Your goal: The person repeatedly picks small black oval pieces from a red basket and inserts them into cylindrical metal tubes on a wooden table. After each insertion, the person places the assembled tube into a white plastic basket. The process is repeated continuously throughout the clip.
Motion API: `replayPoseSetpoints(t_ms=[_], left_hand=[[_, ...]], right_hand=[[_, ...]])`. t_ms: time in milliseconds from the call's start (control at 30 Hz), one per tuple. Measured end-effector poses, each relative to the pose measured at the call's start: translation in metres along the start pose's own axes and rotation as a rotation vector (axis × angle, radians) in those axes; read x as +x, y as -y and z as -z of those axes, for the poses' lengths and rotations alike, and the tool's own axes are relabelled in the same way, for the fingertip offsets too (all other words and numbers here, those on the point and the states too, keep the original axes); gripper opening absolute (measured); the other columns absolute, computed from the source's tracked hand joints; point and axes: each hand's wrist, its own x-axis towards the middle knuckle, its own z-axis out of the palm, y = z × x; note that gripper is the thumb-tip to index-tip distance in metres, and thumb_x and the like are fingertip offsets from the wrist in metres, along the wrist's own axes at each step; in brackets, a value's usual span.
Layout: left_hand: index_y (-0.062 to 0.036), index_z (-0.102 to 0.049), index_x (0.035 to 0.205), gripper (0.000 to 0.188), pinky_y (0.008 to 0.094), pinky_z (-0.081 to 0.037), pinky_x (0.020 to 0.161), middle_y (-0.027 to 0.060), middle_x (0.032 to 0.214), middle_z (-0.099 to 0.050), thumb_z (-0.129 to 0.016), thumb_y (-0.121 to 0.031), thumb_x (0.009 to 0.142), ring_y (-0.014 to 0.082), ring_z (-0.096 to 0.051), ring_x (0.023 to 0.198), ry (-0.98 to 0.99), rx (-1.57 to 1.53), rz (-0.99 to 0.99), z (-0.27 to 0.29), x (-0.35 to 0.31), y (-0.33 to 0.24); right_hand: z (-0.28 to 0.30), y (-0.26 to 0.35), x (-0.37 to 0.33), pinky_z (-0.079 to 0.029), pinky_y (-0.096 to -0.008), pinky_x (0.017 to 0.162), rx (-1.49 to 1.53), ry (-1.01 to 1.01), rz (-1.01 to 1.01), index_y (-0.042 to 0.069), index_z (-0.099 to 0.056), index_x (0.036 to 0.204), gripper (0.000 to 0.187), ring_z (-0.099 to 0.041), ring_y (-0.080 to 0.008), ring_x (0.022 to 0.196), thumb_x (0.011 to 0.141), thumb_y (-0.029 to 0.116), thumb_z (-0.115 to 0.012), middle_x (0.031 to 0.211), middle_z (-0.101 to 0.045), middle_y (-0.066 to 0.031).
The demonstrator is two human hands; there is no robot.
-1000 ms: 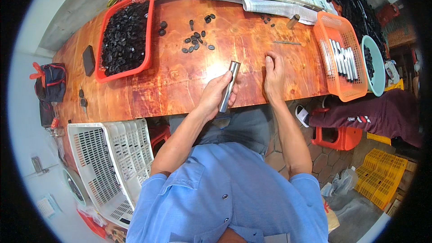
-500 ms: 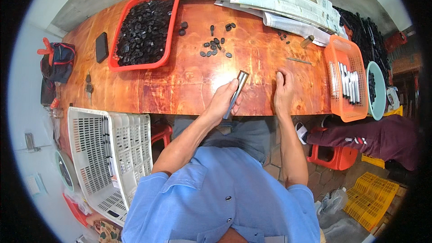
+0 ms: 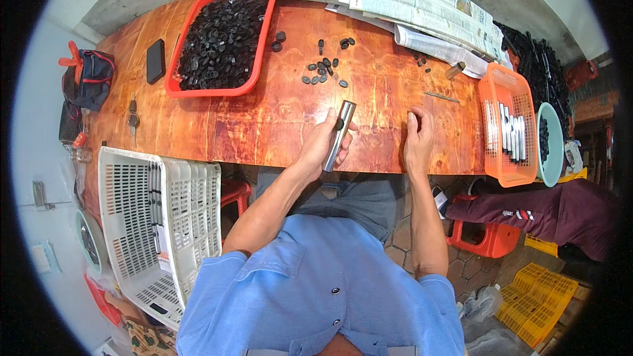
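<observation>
My left hand (image 3: 321, 142) is closed around a shiny metal tube (image 3: 342, 133), tilted over the table's near edge. A small black oval piece (image 3: 339, 124) shows on the tube's side, beside my thumb. At the table edge rests my right hand (image 3: 419, 142), its fingers loosely bent and apart from the thumb, with nothing visible in it. Beyond my left hand lie several loose black oval pieces (image 3: 323, 71) on the wooden table (image 3: 264, 125). Many more such black pieces (image 3: 221, 43) fill a red basket (image 3: 173, 82) at the far left.
An orange basket (image 3: 489, 125) with metal tubes (image 3: 512, 133) stands at the right, beside a pale green bowl (image 3: 556, 145). A thin rod (image 3: 442, 97) lies near it. Newspapers (image 3: 422, 0) cover the back. A white crate (image 3: 191, 214) stands left of me; a person's leg (image 3: 527, 214) is at right.
The tube has turned slightly in my left hand, and the black oval piece on its side now shows. My left thumb has shifted off the tube's face. My right hand stays near the same spot.
</observation>
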Motion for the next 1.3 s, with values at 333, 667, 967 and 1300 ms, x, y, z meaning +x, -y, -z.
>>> replayPoseSetpoints(t_ms=[333,667,967,1300], left_hand=[[-0.0051,-0.057,0.107,0.056,0.0256,-0.039,0.042,-0.0005,0.063,-0.051,-0.036,-0.057,0.107,0.0102,-0.048,0.047,-0.029,0.082,-0.04,0.005,-0.002,0.001],[-0.0036,-0.057,0.111,0.057,0.0276,-0.041,0.043,0.0013,0.068,-0.054,-0.031,-0.054,0.109,0.0122,-0.049,0.049,-0.039,0.11,-0.068,0.006,0.001,0.003],[0.0008,-0.045,0.142,0.053,0.0308,-0.052,0.068,0.006,0.093,-0.062,-0.039,-0.04,0.109,0.0159,-0.06,0.075,0.09,-0.017,-0.145,0.002,-0.002,0.005],[0.0002,-0.047,0.143,0.044,0.0293,-0.052,0.086,0.0041,0.111,-0.063,-0.054,-0.013,0.102,0.0114,-0.06,0.097,0.097,0.307,-0.336,-0.006,-0.015,0.01]], right_hand=[[-0.001,-0.007,0.0,-0.045,-0.04,0.1,-0.025,0.001,0.039,-0.002,-0.063,0.113,0.028,-0.059,-0.0323,0.112,0.1,0.022,-0.057,0.115,-0.063,-0.0162],[-0.001,-0.006,0.0,-0.046,-0.0407,0.099,-0.033,0.011,0.047,-0.003,-0.064,0.113,0.027,-0.06,-0.0323,0.11,0.098,0.02,-0.06,0.115,-0.063,-0.0169],[-0.002,-0.006,0.0,-0.045,-0.0414,0.101,-0.106,0.025,0.07,-0.003,-0.063,0.114,0.026,-0.059,-0.0337,0.112,0.096,0.015,-0.061,0.117,-0.062,-0.0174],[-0.009,0.08,-0.061,-0.054,-0.027,0.084,0.638,0.222,-0.196,-0.002,-0.065,0.118,0.021,-0.064,-0.012,0.099,0.099,0.007,-0.064,0.11,-0.068,-0.0067]])
